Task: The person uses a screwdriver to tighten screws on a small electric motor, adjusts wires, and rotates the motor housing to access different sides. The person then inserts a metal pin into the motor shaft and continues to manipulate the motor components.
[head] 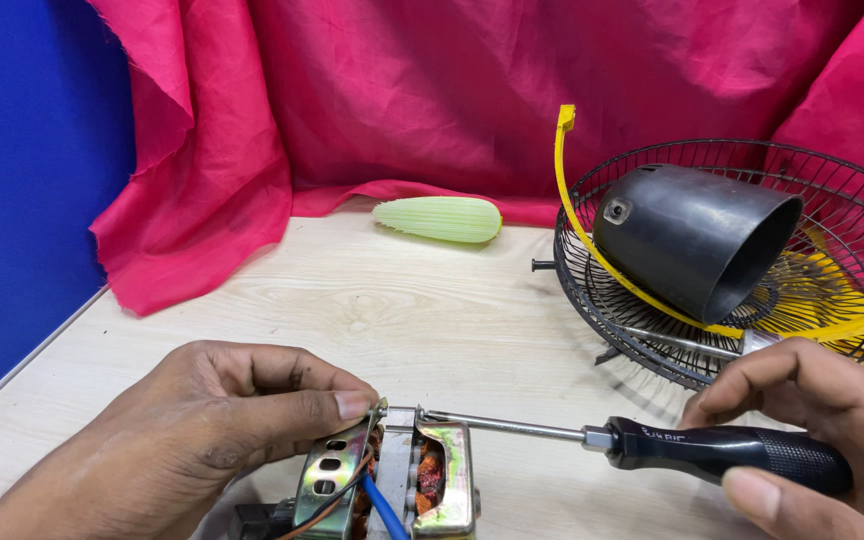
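Nearest the lens: small electric motor (392, 480), metal brackets and copper windings showing, blue wire crossing its front, resting at the bottom edge of a pale wood-grain surface (392, 320). Left hand (202, 420) closed on the motor's upper bracket, thumb and forefinger pinched at the top corner. Right hand (822, 440) wrapped shut around the black handle of a screwdriver (652, 445), shaft lying almost level, tip set against a screw at the top of the motor frame, just beside the left fingertips.

Step in hand, by the look of it: working that frame screw, motor steadied from the other side. Next move likely calls for steady pressure along the shaft and a firm hold on the bracket, lest the tip slip toward the fingers.

Further back on the right: wire fan guard (652, 320) lying tilted, black cone-shaped motor cover (692, 240) resting inside it, yellow plastic strip (577, 215) curving around. Pale green ribbed piece (439, 218) near the back edge. Behind: crumpled pink cloth (402, 90), blue wall (22, 180) at left.
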